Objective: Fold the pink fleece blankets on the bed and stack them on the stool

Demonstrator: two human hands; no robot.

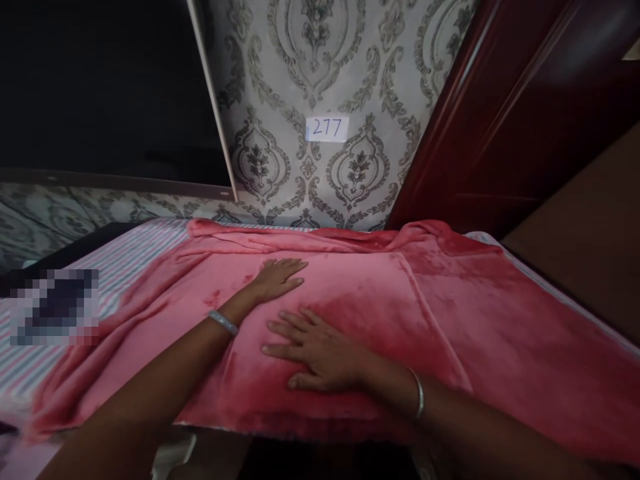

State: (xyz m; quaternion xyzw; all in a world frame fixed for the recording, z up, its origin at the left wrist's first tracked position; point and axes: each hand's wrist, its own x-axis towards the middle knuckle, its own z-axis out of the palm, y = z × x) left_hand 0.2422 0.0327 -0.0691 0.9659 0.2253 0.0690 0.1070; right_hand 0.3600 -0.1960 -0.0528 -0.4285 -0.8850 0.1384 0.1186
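Note:
A plush pink-red blanket [370, 287] is spread over the surface in front of me, with a bunched fold along its far edge. A raised, roughly square panel, perhaps a folded layer or a cushion, shows in its middle; I cannot tell which. My left hand [277, 279] lies flat on the plush toward the far side, fingers stretched to the right. Closer to me, my right hand [320, 353] rests palm down with fingers spread, pointing left. Neither hand grips anything. Each wrist wears a silvery bracelet.
Beneath the blanket, a striped sheet [145, 250] shows at the left. A dark television screen [100, 87] hangs at the back left. Patterned wallpaper carries a label [327, 129] reading 277. Dark red wooden panelling [490, 113] stands at the right. A blurred patch hides something at the left.

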